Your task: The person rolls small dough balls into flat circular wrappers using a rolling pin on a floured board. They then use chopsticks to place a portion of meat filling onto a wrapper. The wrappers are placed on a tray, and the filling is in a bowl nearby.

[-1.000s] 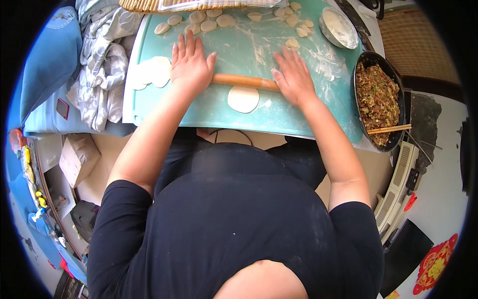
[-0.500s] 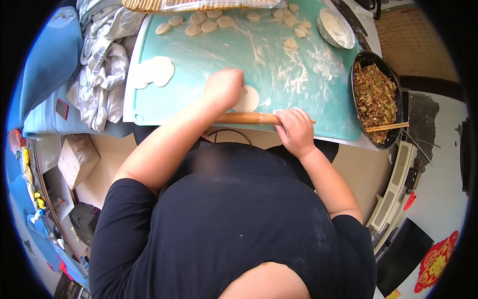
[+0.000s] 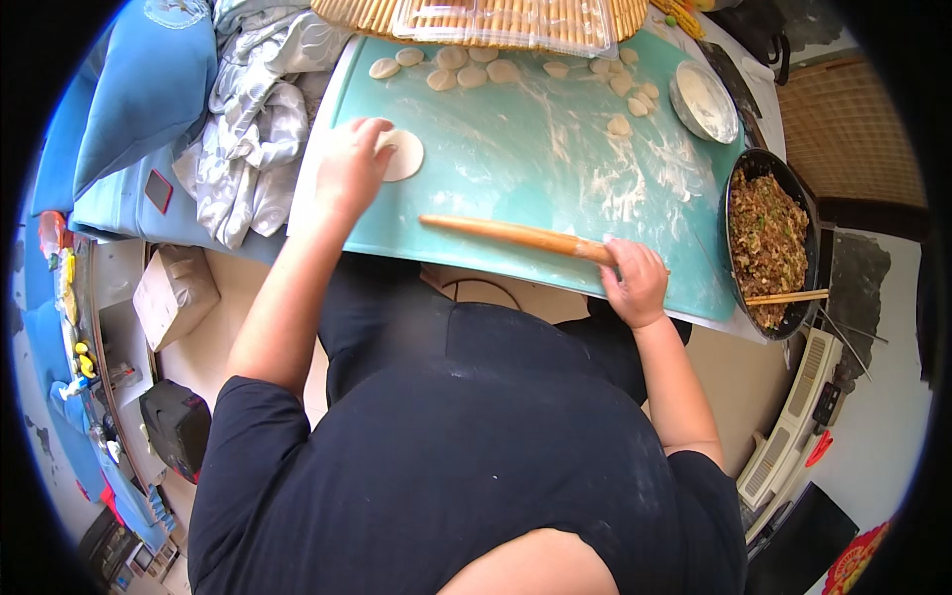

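Observation:
At the left side of the floured green board (image 3: 476,159), my left hand (image 3: 352,164) is over the flat round dough wrappers (image 3: 405,156). Its thumb and fingers are apart, and the hand partly covers the wrappers. My right hand (image 3: 635,281) grips the right end of a wooden rolling pin (image 3: 516,235) near the board's front edge. The pin lies slantwise, its left end pointing away from me, with no dough under it. Small flattened dough pieces (image 3: 443,78) lie along the far edge, and several more (image 3: 620,126) are at the far right.
A bowl of flour (image 3: 705,102) stands at the board's far right corner. Beside the right edge is a black pan (image 3: 729,213) of minced filling with chopsticks (image 3: 786,297). A woven tray (image 3: 362,17) with a clear plastic container lies beyond; patterned cloth (image 3: 253,129) is at left.
My left hand has moved from the rolling pin to the wrappers at the left. The wrapper beside the pin is gone from there. The pin's left end has swung away from me; the view has shifted.

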A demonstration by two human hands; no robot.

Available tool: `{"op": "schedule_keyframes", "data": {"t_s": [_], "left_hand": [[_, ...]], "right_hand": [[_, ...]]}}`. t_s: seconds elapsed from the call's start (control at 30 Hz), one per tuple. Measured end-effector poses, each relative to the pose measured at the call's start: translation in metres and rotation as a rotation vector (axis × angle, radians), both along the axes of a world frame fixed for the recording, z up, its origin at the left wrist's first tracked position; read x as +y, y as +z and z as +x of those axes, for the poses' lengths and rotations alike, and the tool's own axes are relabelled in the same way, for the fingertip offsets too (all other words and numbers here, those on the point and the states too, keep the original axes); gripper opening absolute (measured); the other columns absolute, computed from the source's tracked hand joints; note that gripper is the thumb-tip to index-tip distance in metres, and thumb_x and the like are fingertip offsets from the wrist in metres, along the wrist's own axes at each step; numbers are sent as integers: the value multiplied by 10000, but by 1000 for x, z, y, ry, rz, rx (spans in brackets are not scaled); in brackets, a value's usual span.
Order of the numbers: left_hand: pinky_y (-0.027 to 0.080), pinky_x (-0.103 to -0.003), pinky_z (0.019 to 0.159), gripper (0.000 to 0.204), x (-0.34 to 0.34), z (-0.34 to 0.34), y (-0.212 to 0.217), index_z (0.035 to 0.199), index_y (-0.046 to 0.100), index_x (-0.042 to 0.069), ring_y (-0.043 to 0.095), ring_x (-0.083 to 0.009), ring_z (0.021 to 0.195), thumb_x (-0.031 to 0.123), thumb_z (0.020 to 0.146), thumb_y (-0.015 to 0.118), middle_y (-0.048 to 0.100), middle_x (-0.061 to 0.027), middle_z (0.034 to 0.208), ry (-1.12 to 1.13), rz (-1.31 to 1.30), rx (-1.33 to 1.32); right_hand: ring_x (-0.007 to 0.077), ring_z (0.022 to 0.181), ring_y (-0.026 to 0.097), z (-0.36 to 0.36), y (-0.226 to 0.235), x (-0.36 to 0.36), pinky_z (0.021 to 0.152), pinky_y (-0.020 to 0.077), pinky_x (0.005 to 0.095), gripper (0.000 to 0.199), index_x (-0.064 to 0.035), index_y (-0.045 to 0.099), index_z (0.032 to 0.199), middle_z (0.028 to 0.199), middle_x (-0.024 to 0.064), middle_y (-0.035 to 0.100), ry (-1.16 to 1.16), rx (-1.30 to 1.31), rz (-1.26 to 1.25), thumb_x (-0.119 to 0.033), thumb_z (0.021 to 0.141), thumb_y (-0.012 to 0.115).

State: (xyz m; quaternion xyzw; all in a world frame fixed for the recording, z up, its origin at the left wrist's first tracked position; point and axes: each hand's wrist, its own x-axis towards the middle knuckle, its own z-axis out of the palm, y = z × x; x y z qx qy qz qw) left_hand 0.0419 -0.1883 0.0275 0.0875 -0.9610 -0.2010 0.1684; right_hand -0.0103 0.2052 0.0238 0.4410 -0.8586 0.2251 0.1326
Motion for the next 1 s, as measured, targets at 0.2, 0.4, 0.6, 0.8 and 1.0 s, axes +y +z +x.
{"op": "schedule_keyframes", "data": {"t_s": [0.2,0.4,0.6,0.8,1.0], "left_hand": [[342,-406,1034,433,4,-65,-18,1209,518,32,424,-314,1236,227,830,601,456,-152,1334,-111,-167,-56],[226,-426,1107,649,83,-86,-28,1362,300,-54,215,-352,1370,339,893,515,218,-224,1471,-144,-182,-294],[182,-418,1122,711,163,-31,-21,1392,257,-56,195,-337,1381,413,901,469,188,-210,1488,-584,-233,-252],[171,-422,1123,738,165,-42,-17,1401,241,-54,173,-337,1389,437,896,464,171,-209,1494,-630,-313,-288],[153,-433,1125,731,159,-24,2,1410,205,-58,164,-350,1389,399,903,466,152,-221,1495,-686,-183,-416]], "right_hand": [[315,845,598,-11,-29,11,738,475,390,531,-75,523,1166,990,115,614,-253,7,-100,-46,667,702],[335,880,588,-14,-29,15,736,483,384,474,-59,515,1168,988,135,602,-446,-19,-200,-41,725,682],[311,876,597,-18,-30,12,713,487,371,396,-75,527,1150,989,118,601,-558,-63,-250,-121,782,666],[305,843,592,-18,-27,13,686,483,364,381,-91,543,1124,959,101,600,-542,-104,-219,-132,769,674],[286,803,587,-14,-18,13,655,477,362,345,-99,574,1086,911,76,599,-528,-142,-206,-168,765,683]]}}
